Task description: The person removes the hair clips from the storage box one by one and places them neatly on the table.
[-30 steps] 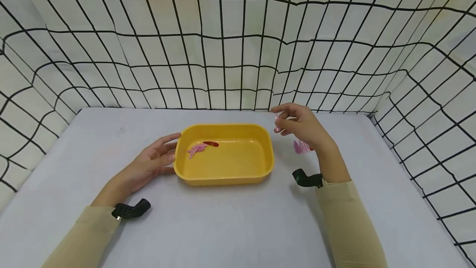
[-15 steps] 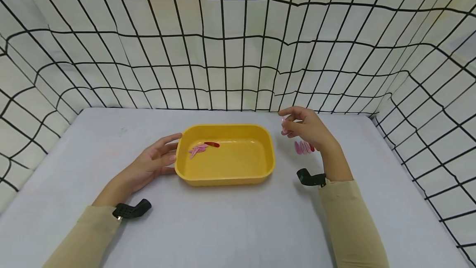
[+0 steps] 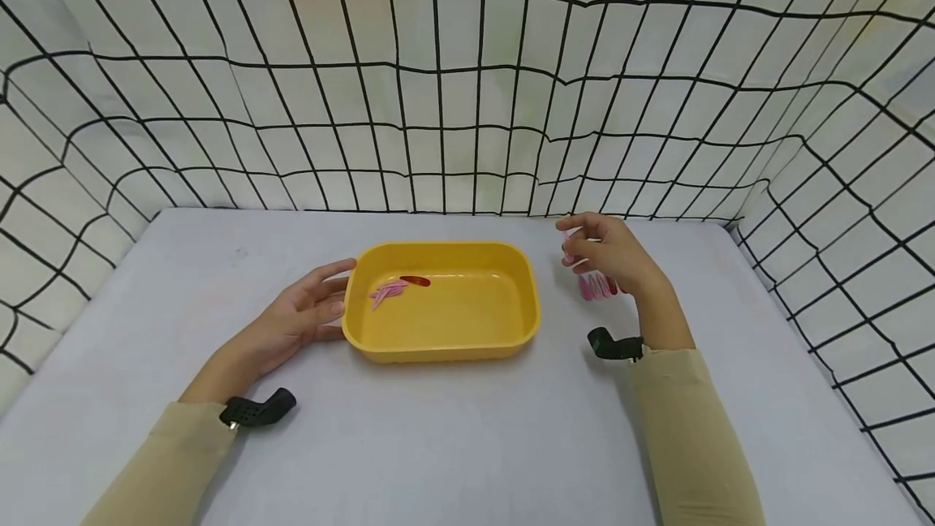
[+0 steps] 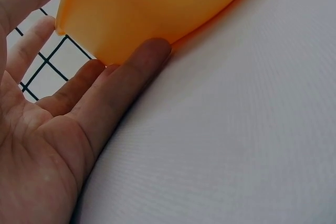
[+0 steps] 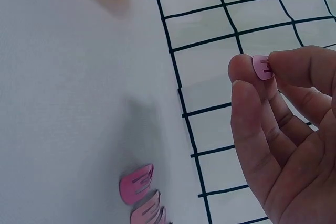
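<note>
In the head view a yellow plastic tray sits mid-table. A pink heap of hair clips and a red hair clip lie in its left part. My left hand rests at the tray's left end, fingers loosely extended; in the left wrist view the thumb touches its wall. Off the tray's right end, my right hand pinches a pink snap hair clip between thumb and fingers, above the table. Below that hand lies a row of pink clips, with red at its right end, partly hidden by the hand.
A white tabletop carries everything. Black wire grid panels over pale cloth stand along the back and both sides. A black wrist camera sticks out from each sleeve.
My right hand has drifted right and slightly nearer, away from the tray, with the pink hair clip still pinched. My left hand and the tray stay in place.
</note>
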A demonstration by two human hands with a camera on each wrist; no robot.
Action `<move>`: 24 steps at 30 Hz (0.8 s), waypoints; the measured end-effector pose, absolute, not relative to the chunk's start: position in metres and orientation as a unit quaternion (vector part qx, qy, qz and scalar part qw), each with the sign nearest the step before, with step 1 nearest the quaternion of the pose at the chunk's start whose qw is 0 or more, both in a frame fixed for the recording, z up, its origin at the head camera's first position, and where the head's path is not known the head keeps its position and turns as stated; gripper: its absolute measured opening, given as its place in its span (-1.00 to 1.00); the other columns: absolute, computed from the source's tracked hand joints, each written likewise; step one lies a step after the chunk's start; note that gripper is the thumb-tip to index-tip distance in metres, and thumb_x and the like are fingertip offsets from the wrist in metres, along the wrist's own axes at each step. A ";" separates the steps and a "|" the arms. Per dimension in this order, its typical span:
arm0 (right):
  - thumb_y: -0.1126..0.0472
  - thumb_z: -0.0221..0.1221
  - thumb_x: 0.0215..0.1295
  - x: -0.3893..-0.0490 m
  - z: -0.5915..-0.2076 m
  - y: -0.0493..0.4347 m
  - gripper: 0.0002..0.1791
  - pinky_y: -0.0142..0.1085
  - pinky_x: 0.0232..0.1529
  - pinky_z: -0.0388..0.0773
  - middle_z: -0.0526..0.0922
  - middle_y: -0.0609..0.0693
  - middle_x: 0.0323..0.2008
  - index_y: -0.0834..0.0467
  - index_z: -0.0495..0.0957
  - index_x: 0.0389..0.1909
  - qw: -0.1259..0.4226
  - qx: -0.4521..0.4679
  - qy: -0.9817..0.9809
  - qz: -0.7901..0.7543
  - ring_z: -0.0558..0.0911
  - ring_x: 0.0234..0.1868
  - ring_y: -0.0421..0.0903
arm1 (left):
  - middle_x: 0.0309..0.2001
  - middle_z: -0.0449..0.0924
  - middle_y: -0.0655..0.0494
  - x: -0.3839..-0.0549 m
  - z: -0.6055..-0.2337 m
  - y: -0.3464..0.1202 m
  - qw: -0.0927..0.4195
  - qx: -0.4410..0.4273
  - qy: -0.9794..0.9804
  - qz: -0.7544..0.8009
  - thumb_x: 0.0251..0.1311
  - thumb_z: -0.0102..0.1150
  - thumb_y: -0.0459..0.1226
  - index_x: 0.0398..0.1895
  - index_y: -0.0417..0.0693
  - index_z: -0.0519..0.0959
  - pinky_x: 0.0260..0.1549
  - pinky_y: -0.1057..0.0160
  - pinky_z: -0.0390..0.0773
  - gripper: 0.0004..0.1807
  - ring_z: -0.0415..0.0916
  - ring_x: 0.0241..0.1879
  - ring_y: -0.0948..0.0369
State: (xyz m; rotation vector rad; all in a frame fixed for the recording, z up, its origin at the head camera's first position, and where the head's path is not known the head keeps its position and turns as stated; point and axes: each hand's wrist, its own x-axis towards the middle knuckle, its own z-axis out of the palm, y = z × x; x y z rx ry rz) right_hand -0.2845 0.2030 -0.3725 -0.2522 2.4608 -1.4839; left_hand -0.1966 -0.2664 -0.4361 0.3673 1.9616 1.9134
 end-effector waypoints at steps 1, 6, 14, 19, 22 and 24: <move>0.21 0.15 0.44 -0.285 -0.373 0.204 -0.64 -0.24 -0.14 0.72 0.55 0.23 -0.04 0.11 0.49 0.21 0.130 -0.086 0.845 -0.511 0.64 -0.06 0.28 | 0.48 0.08 -0.19 -0.197 -0.436 -0.266 0.187 0.131 0.697 0.680 0.49 -0.02 -0.33 0.57 0.17 0.08 0.02 0.08 0.66 -0.34 0.54 0.17 0.14; 0.22 0.15 0.43 -0.289 -0.380 0.207 -0.60 -0.23 -0.16 0.72 0.56 0.21 -0.05 0.17 0.47 0.24 0.135 -0.083 0.846 -0.510 0.66 -0.10 0.23 | 0.48 0.08 -0.19 -0.197 -0.436 -0.266 0.186 0.132 0.698 0.679 0.49 -0.02 -0.32 0.57 0.17 0.08 0.02 0.08 0.66 -0.34 0.54 0.17 0.15; 0.20 0.12 0.42 -0.294 -0.389 0.210 -0.59 -0.16 -0.13 0.72 0.65 0.23 -0.10 0.20 0.47 0.24 0.136 -0.082 0.855 -0.493 0.67 -0.11 0.13 | 0.48 0.08 -0.19 -0.197 -0.436 -0.267 0.185 0.135 0.697 0.679 0.49 -0.03 -0.33 0.57 0.17 0.07 0.02 0.08 0.66 -0.35 0.54 0.17 0.14; 0.20 0.16 0.40 -0.295 -0.392 0.211 -0.61 -0.15 -0.11 0.71 0.68 0.22 -0.11 0.19 0.51 0.21 0.140 -0.084 0.861 -0.481 0.66 -0.13 0.11 | 0.48 0.08 -0.20 -0.196 -0.436 -0.267 0.185 0.131 0.700 0.677 0.49 -0.03 -0.32 0.57 0.19 0.08 0.01 0.10 0.66 -0.35 0.55 0.16 0.15; 0.22 0.17 0.39 -0.295 -0.394 0.212 -0.63 -0.16 -0.12 0.70 0.67 0.21 -0.14 0.18 0.54 0.18 0.136 -0.087 0.873 -0.460 0.65 -0.18 0.11 | 0.48 0.08 -0.20 -0.197 -0.437 -0.267 0.185 0.131 0.699 0.678 0.49 -0.03 -0.32 0.57 0.18 0.08 0.01 0.10 0.66 -0.35 0.55 0.17 0.14; 0.22 0.18 0.38 -0.294 -0.395 0.212 -0.65 -0.20 -0.19 0.69 0.67 0.18 -0.18 0.15 0.56 0.16 0.133 -0.089 0.883 -0.441 0.64 -0.23 0.08 | 0.48 0.08 -0.19 -0.197 -0.437 -0.267 0.185 0.130 0.700 0.677 0.49 -0.03 -0.32 0.57 0.19 0.08 0.01 0.10 0.66 -0.35 0.55 0.16 0.15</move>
